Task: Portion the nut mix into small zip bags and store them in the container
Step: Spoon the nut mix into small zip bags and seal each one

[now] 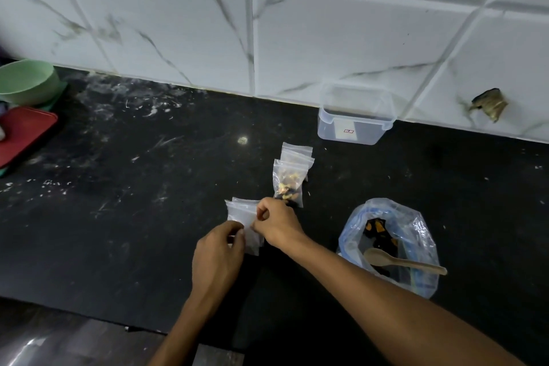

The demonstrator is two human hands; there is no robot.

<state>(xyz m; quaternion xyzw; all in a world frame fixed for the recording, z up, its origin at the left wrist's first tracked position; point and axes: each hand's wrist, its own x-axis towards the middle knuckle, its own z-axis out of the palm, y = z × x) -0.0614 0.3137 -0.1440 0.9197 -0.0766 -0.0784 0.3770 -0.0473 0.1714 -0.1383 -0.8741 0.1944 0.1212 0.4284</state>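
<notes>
A black bench (148,217), scuffed with pale marks, runs along a wall of white marbled tiles (312,38). At its far left edge sit a green bowl (26,80) and, nearer, a red tray (23,134). A clear plastic container (355,117), lidless and with a small label on its front, stands against the wall at the right of centre. In front of it, nearer the person, lies a filled zip bag (289,184) of nut mix, overlapping another small bag (297,150) behind it whose contents cannot be made out. To the right, a large open bag of nut mix (416,235) rests on the bench with a wooden spoon (401,260) lying across its mouth, handle pointing right. Nothing lies between the hands and the container except the filled bags. Both hands meet over an empty small zip bag (242,214) just beside the filled one: the left hand (218,255) has its fingers curled, pinching the bag's near edge, and the right hand (277,221) has its fingers curled tight, pinching the bag's right side.
</notes>
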